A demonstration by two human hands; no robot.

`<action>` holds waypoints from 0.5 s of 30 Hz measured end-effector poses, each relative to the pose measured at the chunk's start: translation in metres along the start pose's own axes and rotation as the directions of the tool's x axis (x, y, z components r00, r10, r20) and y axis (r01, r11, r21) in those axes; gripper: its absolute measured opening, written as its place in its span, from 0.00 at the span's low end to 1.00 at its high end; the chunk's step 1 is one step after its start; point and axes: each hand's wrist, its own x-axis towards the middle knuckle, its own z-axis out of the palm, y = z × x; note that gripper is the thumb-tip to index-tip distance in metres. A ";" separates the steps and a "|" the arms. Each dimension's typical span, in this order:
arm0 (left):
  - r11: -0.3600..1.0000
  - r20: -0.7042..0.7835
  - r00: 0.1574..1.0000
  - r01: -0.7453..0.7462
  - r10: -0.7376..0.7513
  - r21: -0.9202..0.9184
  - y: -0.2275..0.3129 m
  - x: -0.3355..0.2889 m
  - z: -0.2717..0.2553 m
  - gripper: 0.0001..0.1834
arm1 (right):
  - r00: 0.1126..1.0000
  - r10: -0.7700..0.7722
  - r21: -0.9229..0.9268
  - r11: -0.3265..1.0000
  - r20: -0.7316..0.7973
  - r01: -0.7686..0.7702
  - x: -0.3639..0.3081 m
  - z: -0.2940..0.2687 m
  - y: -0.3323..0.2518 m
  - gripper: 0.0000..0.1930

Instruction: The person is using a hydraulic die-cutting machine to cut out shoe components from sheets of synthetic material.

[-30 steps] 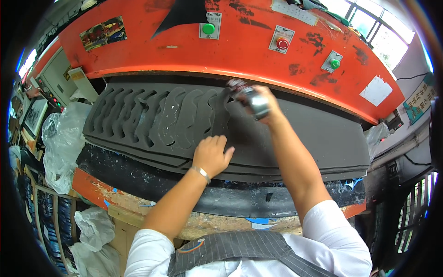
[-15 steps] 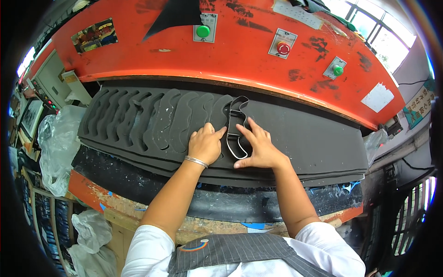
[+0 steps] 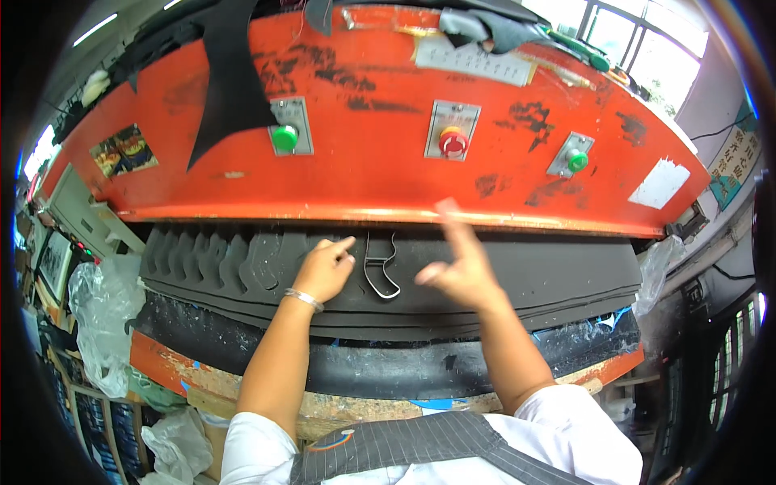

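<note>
Under the orange press head [image 3: 388,121]: steel cutting die [image 3: 380,267] sits on the dark sheet [image 3: 525,275], beside the row of cut-outs [image 3: 202,263].
Left hand [image 3: 323,271] rests fingertips just left of the die, grip released. Right hand [image 3: 461,271] lifted, blurred, holding nothing. Judgement: nest die tight to last cut, flat, both hands clear before pressing.

Right hand [image 3: 461,271] now off cutting die [image 3: 378,267].
</note>
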 end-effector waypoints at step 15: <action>0.928 -0.447 0.814 -0.309 0.372 0.209 0.105 0.022 -0.049 0.14 | 0.514 -0.562 -0.634 0.772 -0.648 0.045 0.064 -0.123 0.011 0.22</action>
